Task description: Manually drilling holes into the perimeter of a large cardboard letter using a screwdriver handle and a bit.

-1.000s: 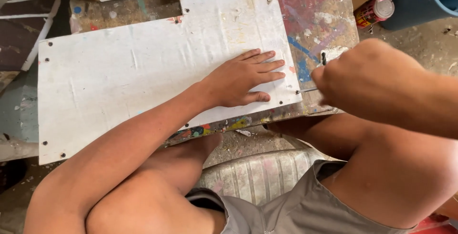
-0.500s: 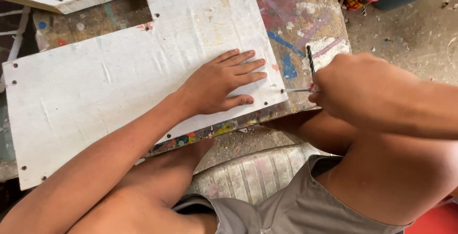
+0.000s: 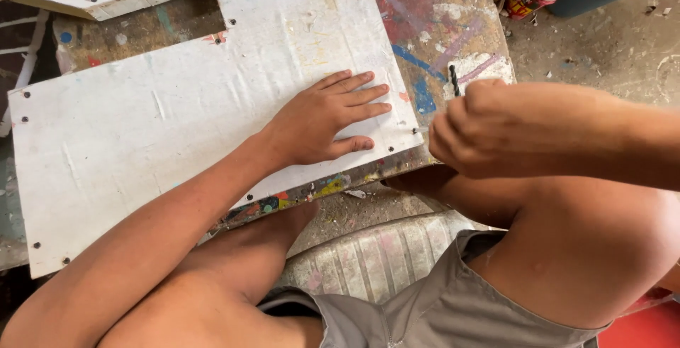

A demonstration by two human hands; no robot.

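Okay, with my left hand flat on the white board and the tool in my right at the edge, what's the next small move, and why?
Probably keep the left hand pressing the white board flat and ease the thin dark tool in the right hand toward the small fastener at the board's right edge. The tip seems close beside that fastener, though the fist hides its exact contact.

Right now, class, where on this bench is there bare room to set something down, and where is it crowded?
Free: the white board to the outside of the left hand. Crowded: the board's corner, where the right hand grips a thin dark tool over the paint-splashed bench.
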